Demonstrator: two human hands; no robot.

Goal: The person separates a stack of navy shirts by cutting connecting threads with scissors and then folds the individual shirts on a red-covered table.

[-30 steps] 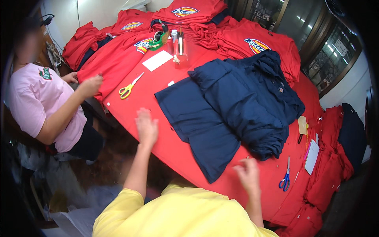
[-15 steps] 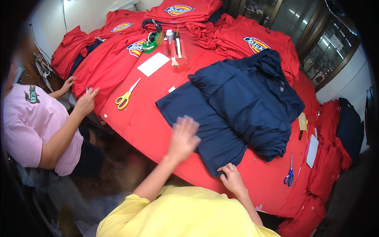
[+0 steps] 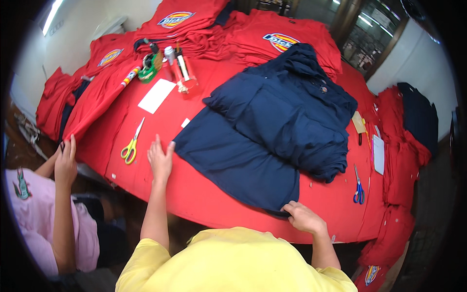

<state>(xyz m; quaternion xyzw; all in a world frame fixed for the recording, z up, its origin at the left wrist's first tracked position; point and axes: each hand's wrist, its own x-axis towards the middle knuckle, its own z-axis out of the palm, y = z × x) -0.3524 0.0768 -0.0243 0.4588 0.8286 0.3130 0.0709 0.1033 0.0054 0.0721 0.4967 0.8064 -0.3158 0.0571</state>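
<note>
A navy garment (image 3: 233,165) lies spread at my side of the table, its lower part flat and its upper part under a bunched heap of navy cloth (image 3: 287,117). My right hand (image 3: 304,217) pinches the near right corner of its hem at the table's front edge. At the other end of the hem, my left hand (image 3: 160,158) has its fingers spread on the red tabletop, the thumb at or close to the garment's left corner. To the left of that hand lie yellow-handled scissors (image 3: 129,150).
At left, a co-worker in pink (image 3: 53,219) grips a red shirt (image 3: 102,104). Folded red shirts (image 3: 287,39) line the back. A white paper (image 3: 156,96), green tape dispenser (image 3: 150,68) and red holder (image 3: 187,85) stand mid-left. Blue scissors (image 3: 359,187) and a white pad (image 3: 378,153) lie right.
My left hand has moved left from above the garment to its left corner. The lower part now lies flatter and wider. The co-worker has lifted the red shirt's edge. The view has shifted.
</note>
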